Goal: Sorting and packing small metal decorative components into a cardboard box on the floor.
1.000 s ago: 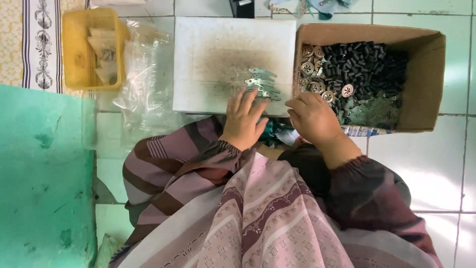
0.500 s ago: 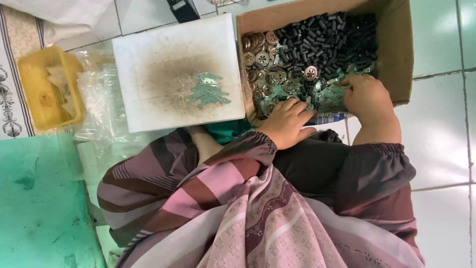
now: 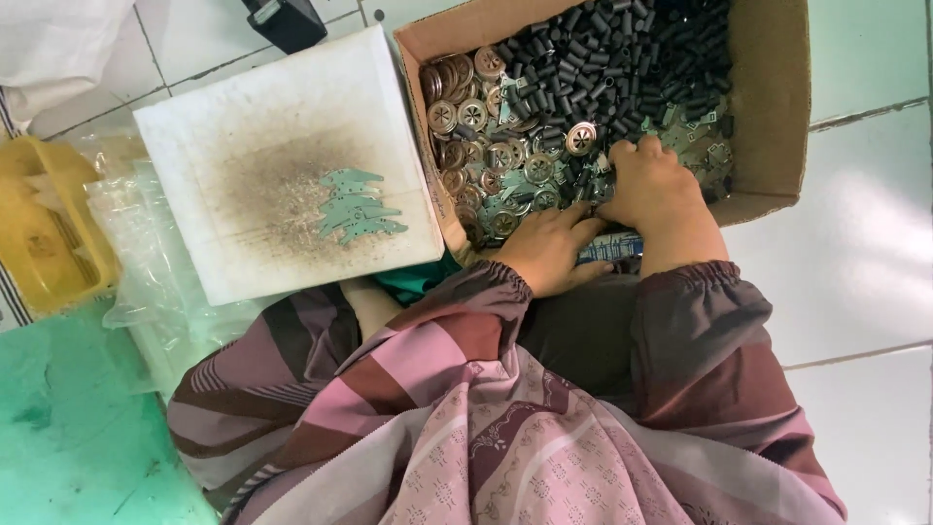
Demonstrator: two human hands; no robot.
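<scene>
Small metal parts [image 3: 505, 165] in the brown cardboard box [image 3: 768, 107] are now reached by both hands; right hand [image 3: 656, 185] curled among them, left hand [image 3: 549, 248] spread at the box edge, moved from the white board [image 3: 243, 126].

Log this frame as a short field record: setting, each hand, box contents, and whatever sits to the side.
setting: person seated on a pale tiled floor, seen from above
left hand: left hand rests at the near edge of the cardboard box, fingers on the round metal discs
right hand: right hand is inside the box, fingers buried in the parts; grip hidden
box contents: discs, small black tubes, flat metal pieces
beside box: white board carrying stacked flat metal pieces
further left: clear plastic bags, yellow basket
</scene>
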